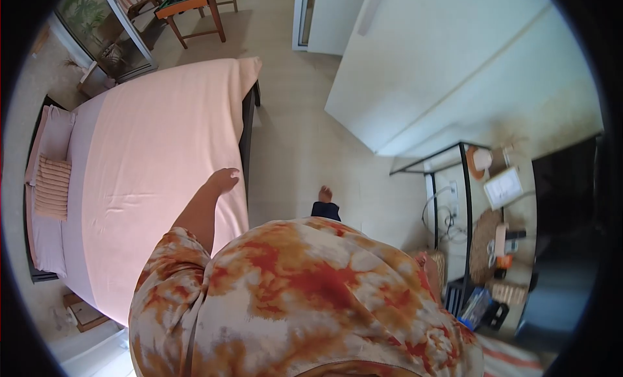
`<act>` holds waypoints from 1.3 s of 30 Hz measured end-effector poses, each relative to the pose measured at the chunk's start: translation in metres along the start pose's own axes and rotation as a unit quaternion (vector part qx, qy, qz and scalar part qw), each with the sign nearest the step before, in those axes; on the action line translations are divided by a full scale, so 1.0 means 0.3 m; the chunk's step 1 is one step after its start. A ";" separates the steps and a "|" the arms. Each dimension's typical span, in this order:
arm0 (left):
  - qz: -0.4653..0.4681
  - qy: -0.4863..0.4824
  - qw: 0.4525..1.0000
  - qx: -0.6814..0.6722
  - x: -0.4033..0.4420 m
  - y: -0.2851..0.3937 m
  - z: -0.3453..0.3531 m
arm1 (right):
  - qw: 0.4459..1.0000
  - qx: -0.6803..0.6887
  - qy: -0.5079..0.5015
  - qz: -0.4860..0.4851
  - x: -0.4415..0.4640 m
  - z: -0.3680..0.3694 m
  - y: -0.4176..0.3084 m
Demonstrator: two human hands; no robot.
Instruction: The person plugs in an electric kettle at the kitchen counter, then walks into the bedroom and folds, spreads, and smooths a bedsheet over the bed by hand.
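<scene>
My left hand hangs over the near edge of the bed, by the pale pink bedspread. Its fingers are loosely bent, with nothing seen in them; I cannot tell whether they touch the cloth. Low at my right side, a small part of my right hand shows past my tie-dye shirt, near a woven basket. The shirt hides most of that arm, and its fingers are not clear. One bare foot is forward on the floor.
A black-framed console holds a framed card, cables and small items, beside a dark television. White doors stand ahead on the right. Pillows lie at the bed's far left; a wooden table stands beyond.
</scene>
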State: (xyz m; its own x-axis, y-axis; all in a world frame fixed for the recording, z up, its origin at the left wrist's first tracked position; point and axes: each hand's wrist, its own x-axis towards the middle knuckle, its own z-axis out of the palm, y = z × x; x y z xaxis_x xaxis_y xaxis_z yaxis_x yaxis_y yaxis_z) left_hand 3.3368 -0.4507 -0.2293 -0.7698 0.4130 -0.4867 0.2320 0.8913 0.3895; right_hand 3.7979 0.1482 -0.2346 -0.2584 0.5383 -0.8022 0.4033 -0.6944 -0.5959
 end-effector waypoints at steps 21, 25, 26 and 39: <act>-0.287 -0.211 0.886 -0.295 0.558 -0.348 0.222 | 0.630 -0.622 -0.444 -0.139 0.352 3.309 -0.916; -0.302 -0.101 0.879 -0.355 0.856 -0.318 0.002 | 0.625 -0.657 -0.416 -0.075 0.421 3.511 -0.989; -0.305 -0.063 0.874 -0.374 0.939 -0.305 -0.063 | 0.637 -0.651 -0.405 -0.081 0.435 3.561 -1.008; -0.561 0.238 0.521 -0.597 1.548 -0.033 -0.338 | 0.148 -0.846 -0.496 -0.126 0.613 4.913 -0.928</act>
State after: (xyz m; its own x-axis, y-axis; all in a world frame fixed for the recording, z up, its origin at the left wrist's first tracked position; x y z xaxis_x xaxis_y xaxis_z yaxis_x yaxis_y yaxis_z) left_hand 2.9167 -0.2868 -0.3800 -0.1479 -0.5904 -0.7934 -0.8397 -0.3489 0.4161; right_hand 2.3441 -0.2632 -0.2717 -0.1153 -0.4718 -0.8741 -0.3028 0.8548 -0.4214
